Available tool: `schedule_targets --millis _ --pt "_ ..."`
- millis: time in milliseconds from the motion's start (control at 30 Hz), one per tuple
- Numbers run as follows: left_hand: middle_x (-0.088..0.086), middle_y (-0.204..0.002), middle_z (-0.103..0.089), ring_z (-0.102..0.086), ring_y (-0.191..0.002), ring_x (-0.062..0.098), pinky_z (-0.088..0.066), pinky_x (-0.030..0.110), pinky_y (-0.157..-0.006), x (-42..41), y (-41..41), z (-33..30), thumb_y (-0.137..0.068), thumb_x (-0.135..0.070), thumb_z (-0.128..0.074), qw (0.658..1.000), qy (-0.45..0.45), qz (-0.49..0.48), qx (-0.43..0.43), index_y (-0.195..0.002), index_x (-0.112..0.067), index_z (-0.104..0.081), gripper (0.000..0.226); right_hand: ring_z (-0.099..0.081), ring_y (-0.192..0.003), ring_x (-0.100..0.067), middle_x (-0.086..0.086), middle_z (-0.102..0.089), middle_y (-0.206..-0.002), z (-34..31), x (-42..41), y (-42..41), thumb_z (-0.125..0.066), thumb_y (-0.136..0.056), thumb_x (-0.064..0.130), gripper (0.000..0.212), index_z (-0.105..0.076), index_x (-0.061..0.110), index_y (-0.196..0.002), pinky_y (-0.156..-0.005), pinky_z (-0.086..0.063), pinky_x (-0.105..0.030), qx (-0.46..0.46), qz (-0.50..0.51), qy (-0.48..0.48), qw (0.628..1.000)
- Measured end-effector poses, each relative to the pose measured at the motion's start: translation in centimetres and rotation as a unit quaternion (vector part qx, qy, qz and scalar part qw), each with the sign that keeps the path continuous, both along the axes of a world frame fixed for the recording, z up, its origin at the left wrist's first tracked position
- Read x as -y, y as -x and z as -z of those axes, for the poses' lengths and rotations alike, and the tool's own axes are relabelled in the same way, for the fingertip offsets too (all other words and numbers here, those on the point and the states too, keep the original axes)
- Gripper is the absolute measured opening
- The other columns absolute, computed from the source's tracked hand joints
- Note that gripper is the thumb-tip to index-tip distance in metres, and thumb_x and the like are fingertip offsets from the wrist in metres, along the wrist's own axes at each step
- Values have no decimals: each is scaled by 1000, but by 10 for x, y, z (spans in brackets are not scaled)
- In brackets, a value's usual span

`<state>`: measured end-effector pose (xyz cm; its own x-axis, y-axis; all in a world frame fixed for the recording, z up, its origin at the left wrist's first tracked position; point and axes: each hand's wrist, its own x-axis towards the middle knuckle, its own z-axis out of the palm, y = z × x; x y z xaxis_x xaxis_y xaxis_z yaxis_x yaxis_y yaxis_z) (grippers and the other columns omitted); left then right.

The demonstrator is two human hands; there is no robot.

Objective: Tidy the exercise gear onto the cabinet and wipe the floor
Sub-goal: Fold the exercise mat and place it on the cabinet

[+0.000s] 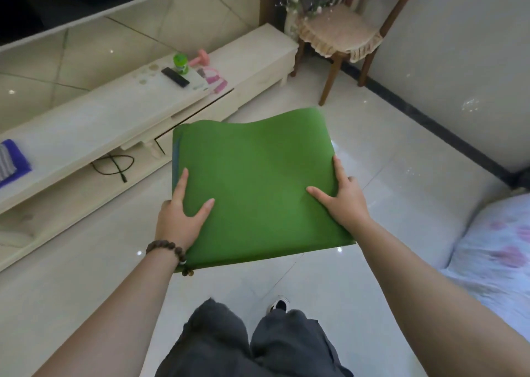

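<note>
A folded green exercise mat (258,176) is held flat in front of me, above the glossy tiled floor (387,181). My left hand (182,214) grips its left near edge, thumb on top. My right hand (342,196) grips its right edge, thumb on top as well. The long cream cabinet (86,130) runs along the left. On its top lie a pink dumbbell (199,58), a pink and white resistance band with handles (213,78) and a green bottle (180,63).
A black remote (175,77) lies on the cabinet by the bottle, and a purple cloth (13,159) at its left end. A black cable (114,164) is under the cabinet. A wooden chair (341,32) stands at the back, a floral bedcover (493,250) at right.
</note>
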<state>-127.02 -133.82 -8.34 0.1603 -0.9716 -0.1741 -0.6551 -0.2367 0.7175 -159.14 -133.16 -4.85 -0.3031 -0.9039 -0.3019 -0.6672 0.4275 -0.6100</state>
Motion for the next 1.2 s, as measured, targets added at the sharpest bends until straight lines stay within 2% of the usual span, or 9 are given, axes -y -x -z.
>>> schedule_targets --millis 233,400,567,767,867,1033,1200 --pt "4 -105 -48 -50 -86 19 -42 29 -79 75 66 6 -82 -56 -62 999 -4 -32 7 -145 -56 -8 83 -46 -99 -19 -5 -42 -118 6 98 64 -64 -78 60 93 -4 46 -148 -83 -37 -29 0 -32 3 999" --pt "7 -105 -50 -50 -85 20 -41 29 -78 155 98 19 -82 -55 -62 999 -8 -53 6 -144 -56 -9 81 -48 -116 -27 -10 -42 -131 20 192 93 -64 -78 59 93 -5 44 -149 -92 -40 -34 -10 -50 -1 999" --pt "10 -117 -54 -51 -90 20 -44 30 -82 277 115 36 -80 -58 -62 997 -10 -79 -15 -141 -60 -6 83 -49 -114 -30 -11 -41 -126 28 327 110 -65 -77 59 93 -5 48 -148 -92 -43 -38 -2 -66 -6 998" --pt "10 -115 -56 -56 -95 23 -47 32 -87 419 142 27 -80 -57 -63 995 -23 -93 -40 -142 -59 -8 83 -51 -112 -30 -10 -43 -122 17 483 134 -64 -76 63 93 -5 50 -146 -91 -44 -39 -38 -85 -12 996" --pt "10 -115 -55 -58 -98 27 -47 33 -88 471 151 21 -80 -57 -64 993 -25 -104 -44 -142 -59 -8 83 -52 -111 -30 -10 -43 -121 12 544 144 -64 -75 64 93 -6 50 -146 -92 -46 -39 -41 -99 -10 994" --pt "12 -125 -55 -56 -100 25 -40 26 -86 545 161 19 -81 -53 -65 990 -19 -134 -31 -145 -53 -11 84 -52 -110 -29 -11 -43 -122 11 635 148 -66 -75 62 93 -7 49 -146 -93 -46 -40 -35 -130 -6 991" --pt "12 -123 -57 -58 -107 28 -42 29 -91 621 177 32 -81 -51 -66 984 -8 -175 -23 -147 -49 -12 86 -51 -112 -31 -13 -44 -124 30 738 156 -65 -75 63 94 -5 49 -146 -94 -43 -40 -44 -175 -2 984"
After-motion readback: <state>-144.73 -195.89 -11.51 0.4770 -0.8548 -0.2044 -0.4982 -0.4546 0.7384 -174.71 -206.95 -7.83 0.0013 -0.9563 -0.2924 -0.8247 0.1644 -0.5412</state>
